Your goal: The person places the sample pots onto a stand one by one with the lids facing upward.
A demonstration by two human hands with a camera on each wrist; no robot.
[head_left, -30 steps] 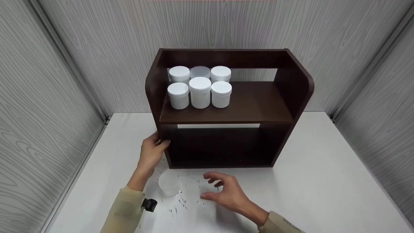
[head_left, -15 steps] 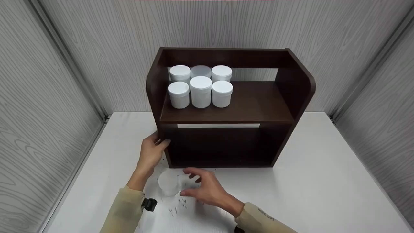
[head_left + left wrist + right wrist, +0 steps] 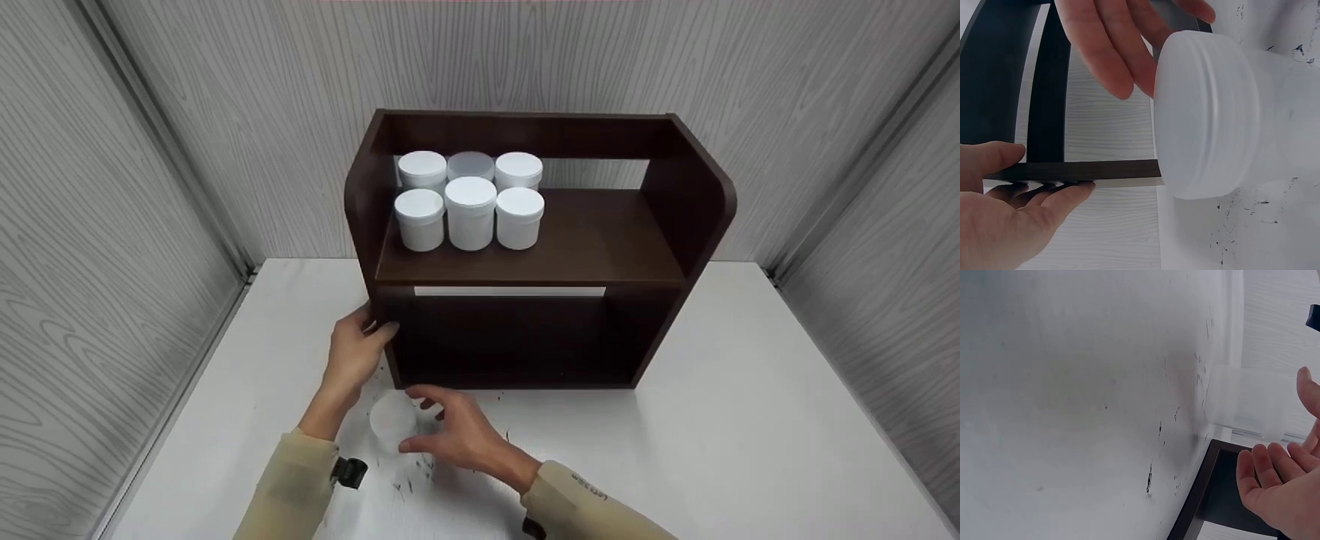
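Observation:
My left hand [image 3: 356, 356] grips the left side panel of a dark brown two-level shelf [image 3: 525, 270]. In the left wrist view its thumb and fingers [image 3: 1069, 199] lie on opposite sides of the panel edge. In front of the shelf's left corner, a translucent white lidded jar [image 3: 392, 418] stands on the table; it appears large and close in the left wrist view. My right hand [image 3: 461, 435] is at the jar's right side, thumb and fingers apart and curved towards it. The right wrist view shows the jar [image 3: 1247, 402] faintly, with those fingers loosely bent; contact cannot be made out.
Several white lidded jars [image 3: 471, 217] stand in two rows on the left of the upper shelf; the back middle one has a greyish, see-through top. The white table [image 3: 720, 450] bears dark scuff marks. Grey wood-grain walls [image 3: 150, 247] enclose the back and sides.
My right hand has moved left over the table to the translucent jar. My left hand has kept its grip on the shelf's panel, and the jar has stayed put.

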